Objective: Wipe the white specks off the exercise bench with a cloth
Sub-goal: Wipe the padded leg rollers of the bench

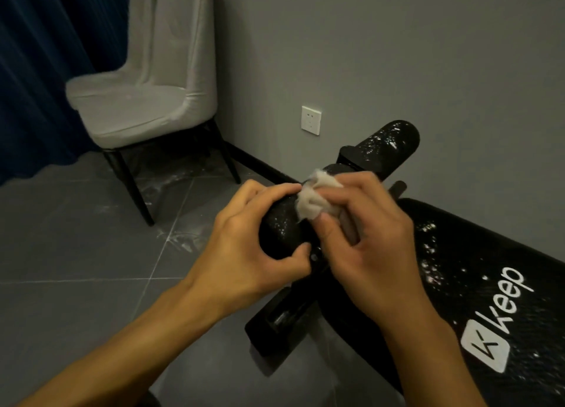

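Your left hand is wrapped round the near foam roller, thumb underneath and fingers curled over the top. That looks like a steadying hold, so the roller can't spin while you rub it. Your right hand has the pale cloth bunched up and pinched between thumb and fingers, pressed onto the roller just beside your left fingertips. Bunching it gives you a firm wad to scrub with, I'd say.

The roller sits at the head end of the exercise bench, low over the grey floor. Its long axis runs from lower left to upper right, in line with the far roller on the other side of the frame. Both lie crosswise to the bench pad, which stretches away to the lower right with its white logo facing up.

White specks are scattered over the pad's near end, there are more on the far roller, and a few sit on the foam under your left hand. Plenty left to wipe, by my reckoning.
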The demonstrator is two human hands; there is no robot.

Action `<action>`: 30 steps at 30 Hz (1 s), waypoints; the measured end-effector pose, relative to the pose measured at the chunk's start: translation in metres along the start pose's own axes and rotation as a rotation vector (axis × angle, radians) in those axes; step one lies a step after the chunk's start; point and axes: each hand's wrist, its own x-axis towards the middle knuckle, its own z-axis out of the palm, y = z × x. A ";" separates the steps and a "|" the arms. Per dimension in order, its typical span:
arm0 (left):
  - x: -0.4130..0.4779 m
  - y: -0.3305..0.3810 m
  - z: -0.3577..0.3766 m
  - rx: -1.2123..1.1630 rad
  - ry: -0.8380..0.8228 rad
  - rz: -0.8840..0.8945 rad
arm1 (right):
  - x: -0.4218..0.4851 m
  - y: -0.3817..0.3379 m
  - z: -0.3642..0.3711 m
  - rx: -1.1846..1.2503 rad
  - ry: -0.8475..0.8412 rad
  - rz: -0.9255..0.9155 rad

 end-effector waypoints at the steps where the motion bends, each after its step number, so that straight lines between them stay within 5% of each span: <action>1: -0.001 -0.001 0.001 -0.017 0.019 0.003 | 0.000 -0.003 0.003 0.023 -0.027 -0.044; 7: -0.004 -0.006 0.006 -0.023 0.059 -0.027 | 0.009 0.011 -0.008 -0.203 0.142 0.227; 13: -0.005 -0.009 0.005 -0.122 0.078 -0.001 | 0.003 -0.014 -0.001 -0.011 -0.111 -0.031; 17: -0.008 -0.009 0.005 -0.146 0.073 -0.009 | 0.007 -0.005 -0.008 -0.079 0.045 0.155; 21: -0.014 -0.014 0.004 -0.207 0.037 0.014 | -0.001 -0.024 -0.005 0.121 -0.174 0.091; 26: -0.019 -0.017 0.004 -0.256 0.042 -0.006 | -0.001 -0.018 -0.013 0.181 -0.095 0.223; 30: -0.020 -0.021 0.005 -0.292 0.060 0.003 | -0.002 -0.026 -0.013 0.358 -0.269 0.257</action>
